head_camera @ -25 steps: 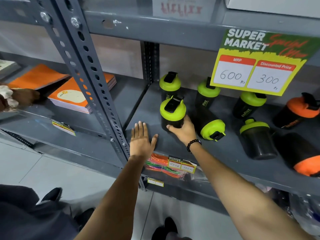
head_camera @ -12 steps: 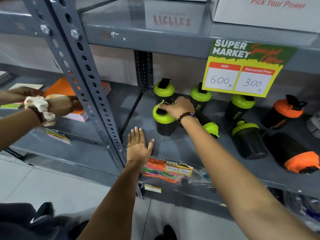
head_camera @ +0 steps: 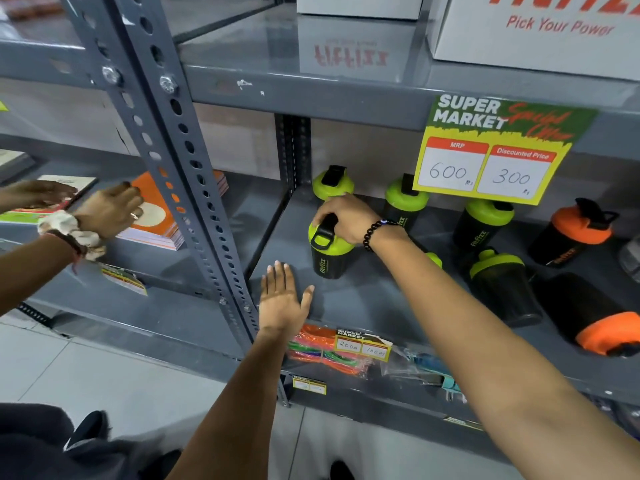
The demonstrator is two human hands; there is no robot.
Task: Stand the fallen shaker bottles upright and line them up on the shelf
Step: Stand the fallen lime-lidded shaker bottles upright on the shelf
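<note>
My right hand (head_camera: 346, 218) has its fingers (head_camera: 320, 216) curled over the green lid of the front bottle (head_camera: 327, 252), gripping it from the top — I judge that hold lets me twist and slide it into line without tipping it. The bottle stands upright near the left end of the shelf (head_camera: 374, 299), just in front of another upright bottle (head_camera: 333, 183). My left hand (head_camera: 282, 301) lies flat on the shelf, fingers spread and holding nothing, probably to steady me. Further right, three green-lidded bottles stand, one (head_camera: 504, 285) tilted, and an orange-lidded bottle (head_camera: 575, 233) stands too. A fallen green one (head_camera: 434, 259) lies mostly hidden behind my forearm, and a fallen orange bottle (head_camera: 595, 318) lies at the right edge. All bodies are dark — I cannot tell whether anything is inside. Someone else's hand (head_camera: 107, 213) rests on notebooks (head_camera: 156, 216) in the next bay.
</note>
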